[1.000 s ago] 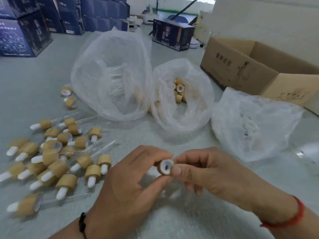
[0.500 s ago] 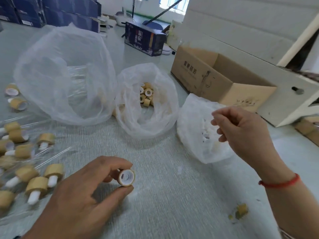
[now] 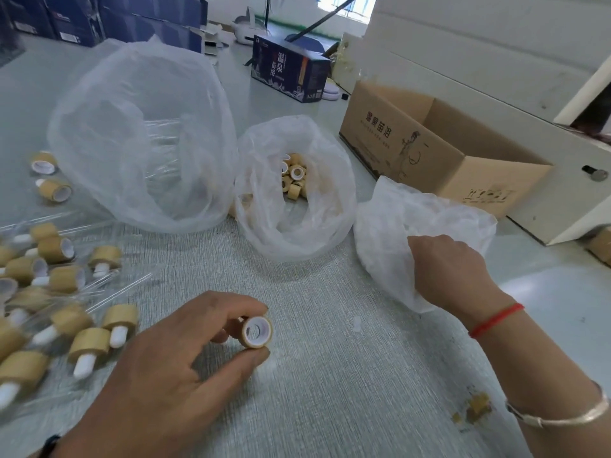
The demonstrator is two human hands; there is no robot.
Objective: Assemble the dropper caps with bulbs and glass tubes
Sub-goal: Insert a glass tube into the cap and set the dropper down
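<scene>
Left hand (image 3: 172, 368): low in the view, over the tabletop (image 3: 330, 375); its grip is a pinch on one cap (image 3: 257, 332), forefinger above and thumb below.
Cap: tan outside, white lining, a round hole in the middle; the open end faces up and to the right, and it is held clear of the surface.
Right hand (image 3: 446, 269): reaches into the mouth of the right bag (image 3: 396, 226); the fingertips are hidden behind the plastic, so I cannot tell whether the grip is wide, narrow or holding anything.
Right wrist: a red string (image 3: 496, 319) round it, and a pale metal bangle (image 3: 562, 414) further down the forearm.
Right bag: white, crumpled, lying just right of the middle bag; its contents are too veiled to name.
Middle bag (image 3: 294, 233): clear plastic, open at the top, with loose tan caps (image 3: 294, 180) at the bottom.
Left bag (image 3: 139, 133): the largest, clear, with glass tubes (image 3: 165, 133) showing faintly through the wall.
Finished droppers (image 3: 66, 309): a heap on the left of the tabletop, tan caps with white bulbs and clear tubes, lying every way.
Cardboard box (image 3: 446, 160): open, behind the right bag, printed on its side.
Dark blue carton (image 3: 287, 72): further back, well apart from the bags.
Scraps (image 3: 476, 404): tan bits beside the right forearm.
</scene>
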